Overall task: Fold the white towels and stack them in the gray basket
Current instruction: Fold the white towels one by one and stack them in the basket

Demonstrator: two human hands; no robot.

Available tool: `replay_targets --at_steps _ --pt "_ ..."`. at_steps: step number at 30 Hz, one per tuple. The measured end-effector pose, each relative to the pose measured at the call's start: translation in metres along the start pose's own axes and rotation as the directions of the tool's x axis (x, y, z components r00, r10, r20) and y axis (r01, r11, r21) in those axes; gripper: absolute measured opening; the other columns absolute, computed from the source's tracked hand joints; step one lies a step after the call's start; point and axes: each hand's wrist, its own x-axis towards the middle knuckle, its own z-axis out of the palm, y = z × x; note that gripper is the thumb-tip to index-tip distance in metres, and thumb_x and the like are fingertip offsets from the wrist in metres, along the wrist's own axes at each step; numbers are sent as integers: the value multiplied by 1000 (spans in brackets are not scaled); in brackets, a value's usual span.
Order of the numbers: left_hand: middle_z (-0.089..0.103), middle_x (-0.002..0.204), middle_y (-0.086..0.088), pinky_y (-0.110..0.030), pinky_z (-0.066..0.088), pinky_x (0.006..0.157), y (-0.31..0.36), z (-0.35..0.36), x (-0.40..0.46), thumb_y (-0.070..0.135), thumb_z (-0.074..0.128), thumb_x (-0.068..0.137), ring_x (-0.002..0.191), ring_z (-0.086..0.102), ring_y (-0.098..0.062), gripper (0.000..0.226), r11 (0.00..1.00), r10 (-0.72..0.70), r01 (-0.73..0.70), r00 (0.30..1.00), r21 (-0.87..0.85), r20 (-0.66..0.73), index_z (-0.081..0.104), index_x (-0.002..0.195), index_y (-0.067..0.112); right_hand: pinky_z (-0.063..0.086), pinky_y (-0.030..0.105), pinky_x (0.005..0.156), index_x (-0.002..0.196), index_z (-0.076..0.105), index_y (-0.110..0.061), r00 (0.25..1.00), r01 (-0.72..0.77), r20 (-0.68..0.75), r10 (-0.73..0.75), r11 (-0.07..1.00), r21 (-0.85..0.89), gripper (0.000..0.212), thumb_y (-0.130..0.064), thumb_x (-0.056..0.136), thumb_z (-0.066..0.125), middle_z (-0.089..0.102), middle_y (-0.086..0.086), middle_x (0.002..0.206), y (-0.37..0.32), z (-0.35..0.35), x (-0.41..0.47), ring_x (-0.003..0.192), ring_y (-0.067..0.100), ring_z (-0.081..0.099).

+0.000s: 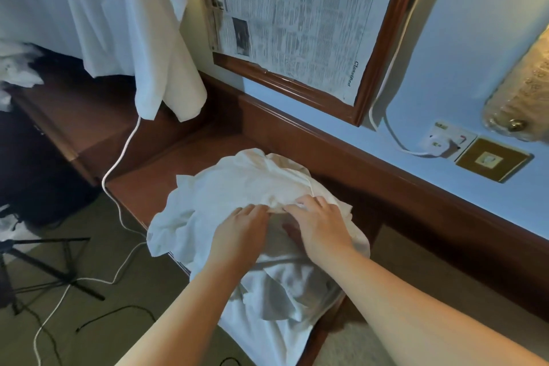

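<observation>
- White towels (237, 196): a crumpled heap on the dark wooden desk (184, 166), near its front edge; part of the cloth spills over that edge and hangs toward the floor.
- Left hand (240, 232): palm down on the heap, fingers fairly straight and pressing into the cloth.
- Right hand (320, 226): just beside the left, fingertips almost meeting it; its fingers seem to gather a fold, though whether they truly pinch it cannot be told (the cloth hides the fingertips).
- Framed newspaper (297, 15): on the wall above the desk's back edge.
- White cable (118, 163): runs past the desk's left corner down to the floor.
- Hanging white cloth (154, 38): upper left, well apart from the heap.
</observation>
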Motion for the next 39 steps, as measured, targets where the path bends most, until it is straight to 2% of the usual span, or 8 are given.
replay_targets --at_steps 8,15,22,25,31,33,37,39 --pt "58 87 -1 -44 52 56 59 -133 86 31 51 106 69 58 -32 24 961 221 -259 931 -98 -291 70 111 18 49 32 71 91 60 -29 947 -37 -253 196 852 522 19 -28 106 48 68 -13 89 13 -139 31 84 7 63" --pt "67 92 -2 -46 57 68 95 -221 151 23 46 94 81 65 -32 29 923 353 -379 899 -58 -259 71 104 14 40 19 60 100 60 -27 810 28 -531 247 890 456 23 -6 100 50 61 -11 85 48 -317 25 72 2 55" --pt "67 80 6 -11 42 56 206 -308 167 19 50 107 63 58 -7 21 897 172 -331 872 -292 -459 70 111 21 45 26 65 112 63 -28 645 15 -700 307 910 413 19 -18 102 50 64 -1 102 66 -463 -45 93 24 62" --pt "68 86 3 -29 47 61 274 -349 165 21 44 106 72 61 -9 23 781 21 -313 877 -540 -479 66 108 21 61 42 76 105 61 -35 593 89 -735 328 881 465 14 -28 100 50 69 0 101 61 -514 -89 91 22 70" --pt "57 80 4 -34 43 66 404 -421 156 26 39 97 73 54 -23 27 598 -11 -467 808 -651 -590 62 108 18 49 30 74 107 61 -33 267 236 -898 349 880 413 14 -29 101 49 64 -15 95 52 -601 -194 91 14 64" --pt "59 88 4 -33 40 71 435 -437 150 20 41 103 82 56 -25 24 624 1 -488 782 -611 -623 62 113 16 44 29 66 102 64 -28 341 117 -888 308 924 365 15 -41 102 56 64 -12 89 66 -618 -238 82 15 62" --pt "63 97 -6 -34 35 72 471 -442 135 28 43 108 90 58 -30 24 773 98 -451 781 -447 -617 63 112 14 38 31 60 66 64 -20 776 -284 -561 288 954 96 46 -60 79 81 60 -7 63 111 -620 -328 59 11 55" --pt "66 89 -11 -41 42 67 490 -428 118 33 44 109 83 61 -36 26 806 247 -497 776 -322 -580 62 107 15 28 31 56 57 44 -16 788 -421 -467 401 905 65 60 -55 80 82 42 -7 51 136 -611 -363 47 11 41"
